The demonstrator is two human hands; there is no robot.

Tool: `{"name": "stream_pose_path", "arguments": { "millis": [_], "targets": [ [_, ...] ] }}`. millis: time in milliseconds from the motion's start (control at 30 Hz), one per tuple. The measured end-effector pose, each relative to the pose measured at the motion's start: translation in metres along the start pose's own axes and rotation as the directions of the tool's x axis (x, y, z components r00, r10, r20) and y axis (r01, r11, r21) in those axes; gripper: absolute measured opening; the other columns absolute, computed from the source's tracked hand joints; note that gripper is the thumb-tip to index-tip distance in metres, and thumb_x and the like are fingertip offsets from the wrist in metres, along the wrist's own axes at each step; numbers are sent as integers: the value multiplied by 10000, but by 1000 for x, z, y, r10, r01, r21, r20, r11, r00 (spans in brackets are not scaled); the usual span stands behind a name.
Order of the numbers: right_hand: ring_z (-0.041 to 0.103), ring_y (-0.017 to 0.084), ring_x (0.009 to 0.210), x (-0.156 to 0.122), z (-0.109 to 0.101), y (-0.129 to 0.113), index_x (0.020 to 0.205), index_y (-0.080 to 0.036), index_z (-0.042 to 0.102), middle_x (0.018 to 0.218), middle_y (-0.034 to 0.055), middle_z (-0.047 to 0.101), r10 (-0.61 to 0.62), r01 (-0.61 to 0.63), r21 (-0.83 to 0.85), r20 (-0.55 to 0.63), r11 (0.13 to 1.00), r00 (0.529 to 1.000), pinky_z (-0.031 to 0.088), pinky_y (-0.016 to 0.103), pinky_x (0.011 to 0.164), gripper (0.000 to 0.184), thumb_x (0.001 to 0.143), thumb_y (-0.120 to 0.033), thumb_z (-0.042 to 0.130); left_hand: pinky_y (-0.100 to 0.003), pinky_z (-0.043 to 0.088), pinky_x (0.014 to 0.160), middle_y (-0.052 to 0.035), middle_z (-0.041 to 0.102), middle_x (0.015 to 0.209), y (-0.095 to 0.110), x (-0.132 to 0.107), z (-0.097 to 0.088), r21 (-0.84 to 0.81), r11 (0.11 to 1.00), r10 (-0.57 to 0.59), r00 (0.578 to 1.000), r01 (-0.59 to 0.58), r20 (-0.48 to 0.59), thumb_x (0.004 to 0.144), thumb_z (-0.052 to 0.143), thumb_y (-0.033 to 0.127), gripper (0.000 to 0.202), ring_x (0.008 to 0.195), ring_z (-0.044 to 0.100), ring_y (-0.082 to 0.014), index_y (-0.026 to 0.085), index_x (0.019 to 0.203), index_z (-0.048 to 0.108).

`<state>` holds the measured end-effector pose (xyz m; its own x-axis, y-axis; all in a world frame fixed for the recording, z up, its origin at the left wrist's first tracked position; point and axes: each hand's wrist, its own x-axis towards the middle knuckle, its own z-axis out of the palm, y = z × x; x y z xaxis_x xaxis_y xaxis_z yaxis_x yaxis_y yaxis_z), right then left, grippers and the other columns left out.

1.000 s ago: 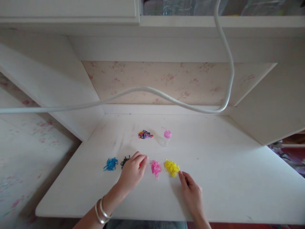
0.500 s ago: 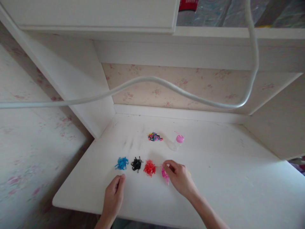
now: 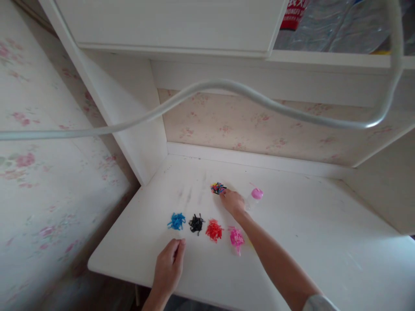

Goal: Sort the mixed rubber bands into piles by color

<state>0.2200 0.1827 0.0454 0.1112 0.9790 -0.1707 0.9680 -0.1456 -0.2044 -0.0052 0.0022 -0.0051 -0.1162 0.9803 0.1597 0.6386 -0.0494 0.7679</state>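
Note:
My right hand (image 3: 232, 202) reaches over the desk, its fingertips pressed together at the edge of a mixed-colour pile of small rubber bands (image 3: 216, 187); what they pinch, if anything, is too small to tell. My left hand (image 3: 169, 262) is closed near the front edge, just below the blue rubber bands (image 3: 177, 221), and its contents are hidden. Alongside the blue pile lie black rubber bands (image 3: 196, 223), red rubber bands (image 3: 214, 230) and pink rubber bands (image 3: 236, 238) in a row. Something yellow (image 3: 250, 242) is mostly covered by my right forearm.
A clear container with a pink lid (image 3: 257, 193) stands just right of my right hand. A thick white cable (image 3: 223, 84) crosses the view above the white desk (image 3: 324, 242). Overhead is a cabinet (image 3: 175, 26), with plastic-wrapped items on its open shelf.
My right hand has moved from the pink pile up and away to the mixed pile, uncovering the pink one. My left hand stays closed near the blue pile. The camera view has shifted.

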Motion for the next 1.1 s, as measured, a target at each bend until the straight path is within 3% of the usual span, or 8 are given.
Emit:
{"name": "stream_pose_path", "arguments": {
  "millis": [133, 333, 800, 967, 1100],
  "targets": [
    [649, 250, 926, 5, 4, -1, 1104, -185, 626, 1016, 129, 677, -8, 8, -9, 0, 1000, 1000, 481, 343, 752, 364, 929, -380, 374, -204, 342, 558, 37, 462, 581, 0, 1, 0, 15, 1000, 11, 1000, -11, 12, 930, 383, 388, 337, 539, 463, -101, 195, 673, 485],
    [646, 254, 935, 1, 7, 0, 1133, -152, 619, 1015, 155, 669, -9, 9, -12, -25, 1000, 1000, 467, 356, 766, 464, 977, -367, 238, -198, 355, 553, 31, 489, 576, -1, 1, 1, 38, 998, 45, 999, -45, 8, 930, 389, 359, 322, 536, 482, -103, 197, 675, 501],
    [659, 227, 874, -16, 4, 20, 1014, -191, 671, 948, 120, 703, -16, 22, 61, -103, 998, 995, 445, 293, 725, 445, 956, -380, 273, -205, 364, 568, 26, 532, 603, 1, 0, 1, 63, 995, 81, 997, -82, 16, 930, 403, 353, 289, 552, 513, -105, 206, 715, 526],
    [665, 187, 816, -34, 0, 26, 998, -240, 689, 884, 71, 720, -43, 59, 118, -130, 991, 991, 411, 232, 664, 431, 954, -394, 289, -207, 364, 567, 24, 542, 611, 1, -1, 1, 95, 990, 99, 995, -100, 20, 931, 402, 354, 285, 558, 516, -105, 206, 723, 529],
    [662, 142, 762, -66, -3, 36, 1056, -293, 671, 825, 11, 721, -63, 90, 174, -153, 981, 986, 393, 188, 635, 411, 953, -429, 297, -210, 362, 565, 24, 540, 609, 0, 0, 1, 111, 988, 104, 994, -107, 38, 932, 402, 366, 294, 559, 516, -106, 208, 715, 523]
  ]
}}
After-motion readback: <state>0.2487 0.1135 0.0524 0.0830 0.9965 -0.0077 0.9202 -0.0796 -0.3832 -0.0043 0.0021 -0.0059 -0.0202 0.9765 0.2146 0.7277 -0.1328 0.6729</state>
